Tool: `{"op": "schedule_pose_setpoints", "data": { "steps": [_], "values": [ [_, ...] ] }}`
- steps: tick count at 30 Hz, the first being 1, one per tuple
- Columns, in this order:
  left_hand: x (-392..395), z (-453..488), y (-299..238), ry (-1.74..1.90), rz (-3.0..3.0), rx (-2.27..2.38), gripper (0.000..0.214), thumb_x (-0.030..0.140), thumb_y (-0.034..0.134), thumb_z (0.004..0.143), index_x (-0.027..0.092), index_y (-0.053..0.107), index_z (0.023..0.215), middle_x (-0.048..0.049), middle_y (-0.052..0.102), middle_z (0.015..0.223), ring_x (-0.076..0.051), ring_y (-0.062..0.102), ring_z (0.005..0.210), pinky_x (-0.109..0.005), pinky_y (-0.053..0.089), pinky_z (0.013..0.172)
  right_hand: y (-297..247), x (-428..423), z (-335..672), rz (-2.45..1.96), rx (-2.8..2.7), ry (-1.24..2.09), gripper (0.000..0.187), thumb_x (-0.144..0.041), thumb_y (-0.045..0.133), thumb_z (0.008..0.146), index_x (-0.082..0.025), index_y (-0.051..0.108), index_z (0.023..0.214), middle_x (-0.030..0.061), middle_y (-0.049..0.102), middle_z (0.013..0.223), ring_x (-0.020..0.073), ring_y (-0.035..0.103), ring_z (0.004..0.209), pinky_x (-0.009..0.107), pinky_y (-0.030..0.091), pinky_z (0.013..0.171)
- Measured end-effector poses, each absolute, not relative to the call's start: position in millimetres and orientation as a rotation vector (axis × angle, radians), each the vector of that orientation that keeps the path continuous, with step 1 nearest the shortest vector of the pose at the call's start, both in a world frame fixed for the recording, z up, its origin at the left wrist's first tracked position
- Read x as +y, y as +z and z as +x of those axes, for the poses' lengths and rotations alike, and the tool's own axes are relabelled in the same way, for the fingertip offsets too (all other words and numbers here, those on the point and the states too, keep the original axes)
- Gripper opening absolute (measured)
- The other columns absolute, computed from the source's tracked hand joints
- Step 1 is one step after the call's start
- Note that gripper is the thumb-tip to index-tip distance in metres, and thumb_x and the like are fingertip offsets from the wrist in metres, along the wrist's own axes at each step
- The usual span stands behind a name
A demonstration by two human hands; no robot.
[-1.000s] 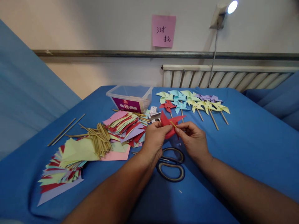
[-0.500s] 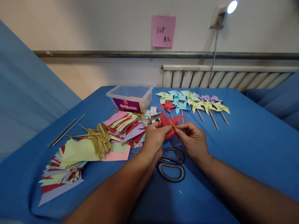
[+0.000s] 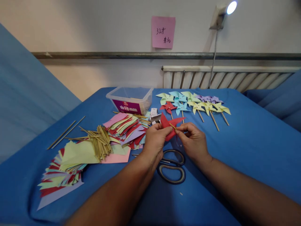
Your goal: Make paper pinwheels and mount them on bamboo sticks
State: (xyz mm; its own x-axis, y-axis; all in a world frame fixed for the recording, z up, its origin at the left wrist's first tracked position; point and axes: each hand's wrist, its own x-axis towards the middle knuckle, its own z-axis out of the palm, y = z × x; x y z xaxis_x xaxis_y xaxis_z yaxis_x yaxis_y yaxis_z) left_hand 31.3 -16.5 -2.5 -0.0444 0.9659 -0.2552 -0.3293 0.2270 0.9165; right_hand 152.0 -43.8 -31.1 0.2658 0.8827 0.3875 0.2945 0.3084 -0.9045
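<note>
My left hand [image 3: 155, 138] is closed on a red paper pinwheel [image 3: 166, 122], gripping it from the left side. A short thin wooden stick [image 3: 172, 126] lies across the back of the pinwheel, and the fingertips of my right hand [image 3: 192, 139] pinch its near end. Both hands are raised over the table, close together. Below them lie scissors [image 3: 172, 166] with dark handles, their blades partly hidden under my left wrist. Just behind my left hand are small white boxes [image 3: 154, 111].
Finished pinwheels [image 3: 192, 103] on sticks lie at the back right. To the left are fanned coloured paper [image 3: 63, 175], a heap of short sticks [image 3: 101, 142], more cut paper [image 3: 127, 125] and two long sticks [image 3: 67, 133]. A clear plastic tub [image 3: 131, 102] stands at the back.
The red pinwheel has turned slightly between my hands, and the stick's angle has shifted a little. Both hands keep their grip; the view has moved slightly.
</note>
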Motion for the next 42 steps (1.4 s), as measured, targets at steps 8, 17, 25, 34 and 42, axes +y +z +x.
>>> {"op": "schedule_pose_setpoints", "data": {
  "steps": [8, 17, 25, 34, 42],
  "values": [
    [-14.7, 30.6, -2.2, 1.242, 0.747, 1.105, 0.020, 0.017, 0.076, 0.055, 0.012, 0.066, 0.071, -0.0039, 0.068, 0.066, -0.012, 0.059, 0.057, -0.024, 0.044, 0.057, -31.5, -43.2, 150.1, -1.219, -1.155, 0.727, 0.012, -0.032, 0.068, 0.081, -0.020, 0.068, 0.081, 0.0003, 0.068, 0.076, 0.0147, 0.060, 0.066, 0.028, 0.049, 0.062],
    [-18.2, 32.6, 1.3, 1.265, 0.742, 1.070, 0.024, 0.017, 0.080, 0.054, 0.012, 0.067, 0.074, -0.0054, 0.070, 0.070, -0.013, 0.062, 0.061, -0.024, 0.047, 0.061, -25.8, -47.6, 148.4, -1.212, -1.181, 0.749, 0.012, -0.032, 0.067, 0.082, -0.021, 0.071, 0.086, 0.0011, 0.071, 0.079, 0.0155, 0.062, 0.068, 0.027, 0.048, 0.059],
    [-19.8, 33.4, 4.7, 1.220, 0.764, 1.017, 0.027, 0.014, 0.081, 0.052, 0.012, 0.070, 0.076, -0.0067, 0.074, 0.076, -0.014, 0.065, 0.067, -0.026, 0.050, 0.070, -25.0, -46.9, 149.4, -1.214, -1.172, 0.767, 0.012, -0.032, 0.067, 0.081, -0.021, 0.070, 0.085, 0.0004, 0.070, 0.076, 0.0151, 0.061, 0.066, 0.027, 0.047, 0.058],
    [-18.4, 34.1, 1.4, 1.225, 0.782, 1.015, 0.022, 0.016, 0.079, 0.054, 0.012, 0.072, 0.074, -0.0063, 0.073, 0.075, -0.014, 0.064, 0.067, -0.024, 0.047, 0.067, -25.7, -46.1, 148.7, -1.178, -1.159, 0.785, 0.013, -0.034, 0.069, 0.081, -0.021, 0.066, 0.081, -0.0012, 0.067, 0.073, 0.0136, 0.059, 0.064, 0.026, 0.047, 0.061],
    [-21.8, 33.0, 6.5, 1.149, 0.743, 0.996, 0.020, 0.020, 0.080, 0.057, 0.013, 0.072, 0.074, -0.0028, 0.069, 0.069, -0.011, 0.059, 0.059, -0.024, 0.045, 0.061, -26.8, -44.8, 151.4, -1.192, -1.149, 0.816, 0.016, -0.037, 0.069, 0.082, -0.021, 0.065, 0.081, -0.0023, 0.063, 0.067, 0.0128, 0.055, 0.059, 0.025, 0.044, 0.054]
  ]
}}
